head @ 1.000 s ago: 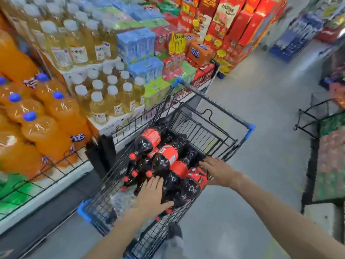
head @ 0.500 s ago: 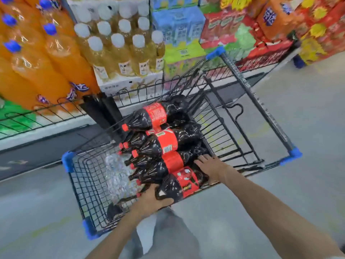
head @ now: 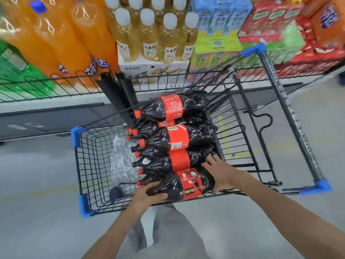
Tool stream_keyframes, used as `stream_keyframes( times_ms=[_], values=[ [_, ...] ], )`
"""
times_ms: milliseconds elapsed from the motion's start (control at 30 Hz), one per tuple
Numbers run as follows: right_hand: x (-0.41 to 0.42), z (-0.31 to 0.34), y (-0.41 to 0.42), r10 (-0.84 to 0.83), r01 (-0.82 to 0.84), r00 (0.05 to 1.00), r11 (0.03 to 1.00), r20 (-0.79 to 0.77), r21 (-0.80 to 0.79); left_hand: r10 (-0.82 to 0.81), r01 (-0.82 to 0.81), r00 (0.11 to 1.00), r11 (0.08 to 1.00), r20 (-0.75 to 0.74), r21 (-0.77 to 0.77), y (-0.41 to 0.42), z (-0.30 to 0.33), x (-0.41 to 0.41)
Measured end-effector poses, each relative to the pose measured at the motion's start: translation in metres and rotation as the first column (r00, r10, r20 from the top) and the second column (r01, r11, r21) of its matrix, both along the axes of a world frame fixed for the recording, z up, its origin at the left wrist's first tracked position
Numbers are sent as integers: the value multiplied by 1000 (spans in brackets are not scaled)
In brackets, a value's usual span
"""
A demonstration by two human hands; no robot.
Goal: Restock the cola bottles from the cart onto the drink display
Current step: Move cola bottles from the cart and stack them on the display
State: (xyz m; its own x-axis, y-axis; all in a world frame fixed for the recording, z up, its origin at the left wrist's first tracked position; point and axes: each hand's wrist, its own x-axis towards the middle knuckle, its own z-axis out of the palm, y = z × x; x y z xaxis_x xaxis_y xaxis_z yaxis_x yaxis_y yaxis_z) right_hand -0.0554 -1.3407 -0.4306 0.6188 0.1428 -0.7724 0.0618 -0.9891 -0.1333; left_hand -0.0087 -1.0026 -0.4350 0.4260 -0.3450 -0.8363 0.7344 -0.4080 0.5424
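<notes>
The nearest cola bottle (head: 188,186) lies on its side at the lower centre of the frame, along the near edge of the cart (head: 82,165), beside more cola bottles (head: 173,139). The left hand (head: 147,195) curls its fingers round its neck end, and the right hand (head: 222,174) wraps its base. Behind, at the top, the drink display (head: 56,86) holds orange bottles (head: 61,38) and yellow bottles (head: 149,34).

Both arms out; left hand (head: 149,193) & right hand (head: 221,173) fingers curled, gripping.
</notes>
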Motion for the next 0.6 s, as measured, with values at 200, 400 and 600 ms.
stream_keyframes(
  times_ms=[200, 400, 600],
  values=[
    [-5, -1, -14, -69, 65, 997, 995, 40, 79, 395, -428, 892, 894, -219, -131, -28, 7, -27],
    [-12, 0, -21, -167, 154, 982, 979, 90, 136, 409, -449, 892, 853, -192, -267, -72, 23, -28],
    [-22, -2, -28, -301, 272, 949, 933, 93, 236, 412, -405, 911, 907, 39, -116, -100, 26, -30]
  ],
)
